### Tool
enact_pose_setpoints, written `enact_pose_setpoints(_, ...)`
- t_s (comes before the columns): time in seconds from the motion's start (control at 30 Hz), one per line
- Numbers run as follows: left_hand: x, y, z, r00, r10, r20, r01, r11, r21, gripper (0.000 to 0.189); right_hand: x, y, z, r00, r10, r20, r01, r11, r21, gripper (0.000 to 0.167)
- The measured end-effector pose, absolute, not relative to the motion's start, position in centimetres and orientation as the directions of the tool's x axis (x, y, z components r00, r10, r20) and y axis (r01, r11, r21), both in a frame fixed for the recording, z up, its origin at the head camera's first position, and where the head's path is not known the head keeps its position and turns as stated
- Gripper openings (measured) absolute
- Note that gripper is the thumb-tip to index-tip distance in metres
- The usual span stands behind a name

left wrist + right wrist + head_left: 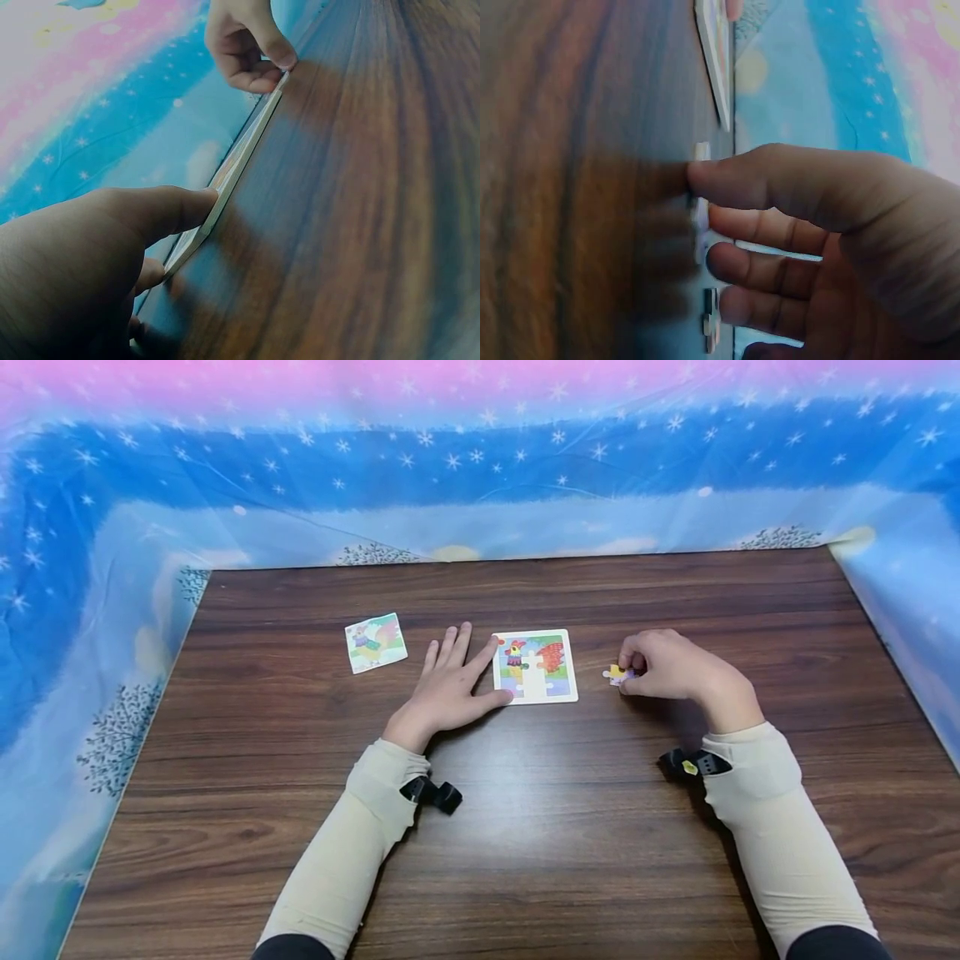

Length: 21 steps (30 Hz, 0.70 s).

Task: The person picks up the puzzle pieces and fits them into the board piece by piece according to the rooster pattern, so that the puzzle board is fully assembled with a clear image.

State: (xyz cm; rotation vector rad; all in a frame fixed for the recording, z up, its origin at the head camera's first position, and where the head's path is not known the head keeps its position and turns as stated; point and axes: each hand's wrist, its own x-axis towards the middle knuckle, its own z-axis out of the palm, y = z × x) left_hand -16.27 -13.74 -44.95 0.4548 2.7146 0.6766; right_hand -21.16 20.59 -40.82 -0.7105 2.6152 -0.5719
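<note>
A square jigsaw board [572, 687] with a white frame lies mid-table, showing a partly filled rooster picture with a pale gap at its lower centre. My left hand [448, 690] is spread flat beside it, thumb and index finger resting on its left edge. To the right of the board, my right hand [667, 667] pinches a yellow and purple jigsaw piece [617, 675] between thumb and fingers, close over the tabletop. Under that hand's other fingers, the right wrist view shows another small piece [710, 326] on the table, hidden from above.
A small picture card [377, 644] with a similar rooster lies left of my left hand. The dark wooden table [517, 835] is bordered at the back and sides by a blue and pink snowflake-print cloth [480, 460]. Both wrists carry black cameras on pale sleeves.
</note>
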Motion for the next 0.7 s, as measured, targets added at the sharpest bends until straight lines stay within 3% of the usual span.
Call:
enact_pose_setpoints(0.17,-16.3,-13.7,-45.1,-0.904,0.369,-0.214,0.224,0.838,0.498,0.089,-21.0,20.0,-40.9,-0.799,-0.571,-0.191,-0.443,0.773,-0.455,0.029)
enact_pose_setpoints(0.4,-16.3,-13.7,-44.9,-0.904,0.372,-0.210,0.227,0.836,0.499,0.089,-20.8,19.4,-40.7,-0.789,-0.578,-0.207,-0.447,0.772,-0.451,0.016)
enact_pose_setpoints(0.7,-16.3,-13.7,-44.9,-0.903,0.371,-0.215,0.227,0.840,0.493,0.090,-20.3,16.3,-41.3,-0.749,-0.654,-0.108,-0.527,0.686,-0.501,0.021)
